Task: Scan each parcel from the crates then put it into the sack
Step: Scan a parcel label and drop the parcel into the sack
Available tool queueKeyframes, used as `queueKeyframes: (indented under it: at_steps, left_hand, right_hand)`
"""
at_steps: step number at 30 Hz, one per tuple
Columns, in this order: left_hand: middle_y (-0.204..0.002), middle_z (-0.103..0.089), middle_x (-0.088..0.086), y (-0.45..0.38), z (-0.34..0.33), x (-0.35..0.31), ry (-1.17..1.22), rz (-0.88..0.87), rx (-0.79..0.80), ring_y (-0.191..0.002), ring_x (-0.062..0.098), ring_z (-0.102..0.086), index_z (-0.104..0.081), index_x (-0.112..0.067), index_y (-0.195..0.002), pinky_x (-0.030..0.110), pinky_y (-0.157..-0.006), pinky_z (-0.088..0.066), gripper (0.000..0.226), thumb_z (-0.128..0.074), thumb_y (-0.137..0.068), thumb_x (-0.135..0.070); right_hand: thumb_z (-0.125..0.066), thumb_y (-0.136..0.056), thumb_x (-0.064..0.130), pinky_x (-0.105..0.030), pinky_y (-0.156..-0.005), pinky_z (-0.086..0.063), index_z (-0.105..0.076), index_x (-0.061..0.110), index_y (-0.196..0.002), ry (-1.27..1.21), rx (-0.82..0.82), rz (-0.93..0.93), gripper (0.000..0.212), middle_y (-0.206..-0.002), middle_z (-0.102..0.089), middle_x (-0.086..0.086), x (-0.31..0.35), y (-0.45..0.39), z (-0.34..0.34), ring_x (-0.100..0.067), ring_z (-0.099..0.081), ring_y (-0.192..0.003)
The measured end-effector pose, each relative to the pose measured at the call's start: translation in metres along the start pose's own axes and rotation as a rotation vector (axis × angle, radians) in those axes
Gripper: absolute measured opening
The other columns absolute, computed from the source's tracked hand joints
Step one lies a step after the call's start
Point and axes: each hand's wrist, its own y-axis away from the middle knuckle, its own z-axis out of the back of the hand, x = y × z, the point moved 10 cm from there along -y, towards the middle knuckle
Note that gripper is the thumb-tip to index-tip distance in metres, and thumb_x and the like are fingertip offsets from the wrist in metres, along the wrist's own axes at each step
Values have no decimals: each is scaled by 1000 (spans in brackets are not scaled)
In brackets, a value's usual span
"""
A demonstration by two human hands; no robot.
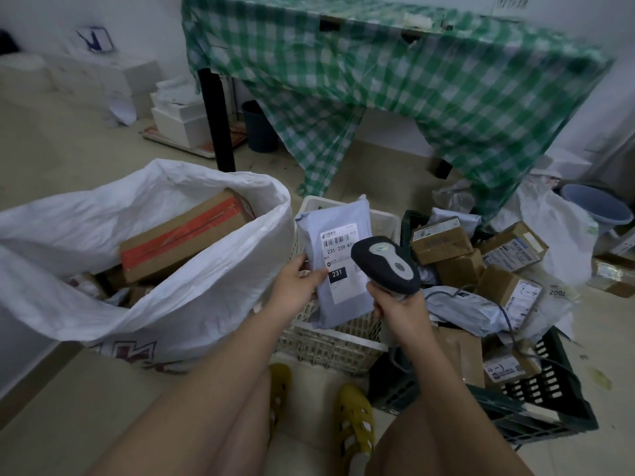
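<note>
Knees frame both hands: left hand [298, 282] pinches the parcel [338, 259] edge, right hand [398, 309] grips the scanner [385, 262]; it seems soft, light.

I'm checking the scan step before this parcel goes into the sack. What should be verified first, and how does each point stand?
1. Left hand grips the parcel: ok.
2. Label faces up, barcode uncovered: ok.
3. Scanner gripped in right hand, head over the label: ok.
4. Scan registered: cannot tell.
5. Sack mouth open: ok.
6. Room in the sack above the box: ok.
</note>
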Motion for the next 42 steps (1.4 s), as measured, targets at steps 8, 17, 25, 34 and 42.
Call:
queueKeyframes:
  at_steps: [8,17,25,34,42]
  left_hand:
    - [-99,-67,-7,73,84,-60,269,-204,-258,-90,11,-68,-58,-14,-120,36,-81,-58,30,-65,-90,-12]
    - [-87,-66,-17,114,267,-109,197,-360,-660,-84,7,-66,-56,-22,-122,37,-80,-55,35,-68,-88,-19]
    - [-124,-57,-3,61,332,-96,-451,-381,-622,-111,16,-56,-53,-24,-131,40,-89,-50,43,-64,-90,-33]
    - [-135,-48,3,-35,246,-73,-1327,-502,-267,-116,25,-48,-43,-26,-141,35,-82,-44,50,-57,-94,-33]
    - [-124,-50,8,-73,214,-106,-1513,-471,-249,-107,26,-51,-36,-26,-140,34,-81,-45,51,-52,-95,-44]
  right_hand:
    - [-66,-88,6,-28,-56,-44,-53,18,-73,-37,-26,98,23,-51,-53,5,65,26,-32,2,-47,-44]
    - [-67,-89,12,-26,-64,-50,-64,7,-90,-92,-84,105,6,-72,-62,-8,110,17,-110,-14,-58,-64]
    - [-77,-80,17,-30,-86,-41,-59,2,-123,12,-148,98,48,-120,-64,-16,102,-44,-173,-29,-58,-113]
    - [-67,-82,0,-29,-79,-43,-56,9,-100,-1,-176,-9,22,-82,-60,-3,66,-92,-177,-23,-59,-91]
    - [-66,-84,-4,-28,-91,-41,-58,4,-121,-119,-180,44,39,-108,-58,-3,67,-76,-148,-16,-54,-105]
